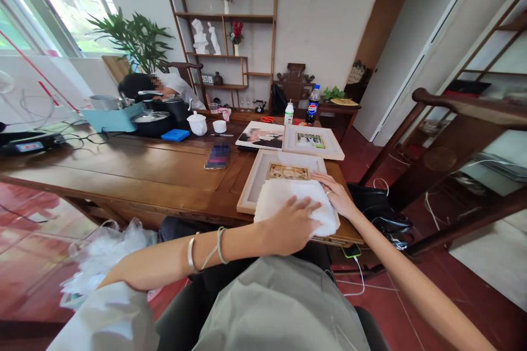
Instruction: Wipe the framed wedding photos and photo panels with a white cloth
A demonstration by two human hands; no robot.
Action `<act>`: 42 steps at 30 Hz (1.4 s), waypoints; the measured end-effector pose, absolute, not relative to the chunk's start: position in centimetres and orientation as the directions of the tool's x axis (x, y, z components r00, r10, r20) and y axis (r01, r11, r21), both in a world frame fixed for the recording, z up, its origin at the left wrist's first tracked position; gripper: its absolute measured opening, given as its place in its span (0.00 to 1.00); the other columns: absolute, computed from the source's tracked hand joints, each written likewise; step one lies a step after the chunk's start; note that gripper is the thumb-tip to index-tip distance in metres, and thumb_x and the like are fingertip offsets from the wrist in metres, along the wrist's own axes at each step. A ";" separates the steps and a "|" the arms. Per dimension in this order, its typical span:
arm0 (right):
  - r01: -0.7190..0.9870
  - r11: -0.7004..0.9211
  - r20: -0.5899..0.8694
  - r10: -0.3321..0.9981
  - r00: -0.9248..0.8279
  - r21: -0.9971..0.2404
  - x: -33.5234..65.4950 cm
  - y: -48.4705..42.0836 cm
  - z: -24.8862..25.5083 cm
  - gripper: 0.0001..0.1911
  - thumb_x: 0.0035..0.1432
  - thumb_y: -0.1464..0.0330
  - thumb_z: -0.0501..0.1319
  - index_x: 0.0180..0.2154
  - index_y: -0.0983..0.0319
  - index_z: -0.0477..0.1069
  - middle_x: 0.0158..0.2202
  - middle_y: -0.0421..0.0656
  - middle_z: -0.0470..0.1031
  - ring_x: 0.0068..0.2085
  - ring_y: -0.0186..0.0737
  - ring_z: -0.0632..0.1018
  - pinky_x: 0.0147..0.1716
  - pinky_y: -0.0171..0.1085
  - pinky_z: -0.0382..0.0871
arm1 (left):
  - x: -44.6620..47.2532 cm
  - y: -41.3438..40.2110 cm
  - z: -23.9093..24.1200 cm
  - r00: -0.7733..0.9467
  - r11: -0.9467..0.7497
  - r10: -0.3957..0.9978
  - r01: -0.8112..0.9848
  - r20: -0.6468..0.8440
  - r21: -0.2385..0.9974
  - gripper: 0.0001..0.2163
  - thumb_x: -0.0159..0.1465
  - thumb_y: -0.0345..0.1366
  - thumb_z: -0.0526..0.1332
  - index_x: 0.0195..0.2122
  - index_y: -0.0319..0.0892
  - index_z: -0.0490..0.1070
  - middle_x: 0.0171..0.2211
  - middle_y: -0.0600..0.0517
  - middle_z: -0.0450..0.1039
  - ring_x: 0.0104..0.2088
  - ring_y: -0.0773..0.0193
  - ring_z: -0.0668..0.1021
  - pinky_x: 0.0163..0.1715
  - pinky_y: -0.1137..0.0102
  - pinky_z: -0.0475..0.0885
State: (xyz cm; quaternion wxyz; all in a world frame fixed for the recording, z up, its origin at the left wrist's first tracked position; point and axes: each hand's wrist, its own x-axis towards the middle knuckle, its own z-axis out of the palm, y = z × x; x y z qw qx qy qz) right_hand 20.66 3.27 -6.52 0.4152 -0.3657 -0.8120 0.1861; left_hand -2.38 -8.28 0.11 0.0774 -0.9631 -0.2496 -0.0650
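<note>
A white cloth (274, 197) lies spread over the near part of a pale wooden picture frame (248, 192) at the table's front right. My left hand (290, 225) rests flat on the cloth with its fingers spread. On the frame's right edge lies my right hand (335, 192), fingers stretched out, beside the cloth. Above the cloth, a brown printed card (288, 170) shows inside the frame; its lower part is covered. Behind this frame are a photo panel (261, 136) and a second pale frame (332, 145) with a small picture in it.
A phone (217, 154) lies left of the frames. Farther back stand a white teapot (197, 123), a blue box (175, 135), a white bottle (289, 113) and a cola bottle (313, 104). A person leans at the table's far side. A wooden chair (444, 159) stands right.
</note>
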 end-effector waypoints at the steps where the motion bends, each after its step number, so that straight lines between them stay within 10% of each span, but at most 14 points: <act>1: 0.439 0.658 0.538 0.753 -0.379 -0.611 20.6 3.3 -6.5 0.19 0.57 0.70 0.53 0.48 0.56 0.74 0.53 0.45 0.74 0.59 0.48 0.68 0.61 0.55 0.55 | -2.0 -8.1 0.0 0.855 -0.851 0.492 0.512 0.166 -0.116 0.15 0.67 0.33 0.50 0.49 0.40 0.71 0.63 0.43 0.57 0.62 0.48 0.61 0.57 0.51 0.60; 11: 0.452 0.610 0.510 0.792 -0.336 -0.651 20.7 3.7 -7.0 0.18 0.59 0.67 0.53 0.49 0.55 0.75 0.54 0.44 0.73 0.59 0.48 0.68 0.62 0.56 0.55 | 2.0 -0.6 -0.3 0.565 -0.550 0.823 0.815 0.046 -0.182 0.17 0.64 0.30 0.54 0.52 0.36 0.70 0.63 0.34 0.54 0.62 0.34 0.59 0.53 0.41 0.59; 21: 0.411 0.636 0.511 0.771 -0.381 -0.653 20.8 3.5 -6.7 0.21 0.58 0.71 0.52 0.50 0.54 0.73 0.55 0.42 0.72 0.61 0.45 0.66 0.63 0.53 0.54 | 1.7 -9.9 0.4 0.806 -0.797 0.570 0.590 0.161 -0.129 0.13 0.64 0.36 0.52 0.43 0.40 0.75 0.58 0.37 0.63 0.56 0.43 0.68 0.51 0.52 0.64; 33: 0.466 0.643 0.501 0.766 -0.404 -0.608 20.8 3.8 -7.2 0.21 0.57 0.70 0.55 0.52 0.56 0.72 0.56 0.45 0.71 0.61 0.48 0.65 0.62 0.56 0.53 | 0.3 3.3 -1.0 0.507 -0.486 0.840 0.861 0.193 -0.146 0.16 0.64 0.27 0.52 0.51 0.33 0.69 0.55 0.33 0.65 0.53 0.41 0.71 0.46 0.51 0.69; 42: 0.485 0.647 0.498 0.763 -0.413 -0.589 20.8 3.7 -7.1 0.23 0.55 0.70 0.55 0.52 0.57 0.72 0.57 0.46 0.69 0.60 0.50 0.66 0.61 0.56 0.55 | 3.3 8.9 -0.3 0.846 -0.839 0.498 0.525 0.190 -0.142 0.12 0.62 0.25 0.56 0.45 0.36 0.72 0.58 0.39 0.65 0.56 0.55 0.70 0.53 0.64 0.66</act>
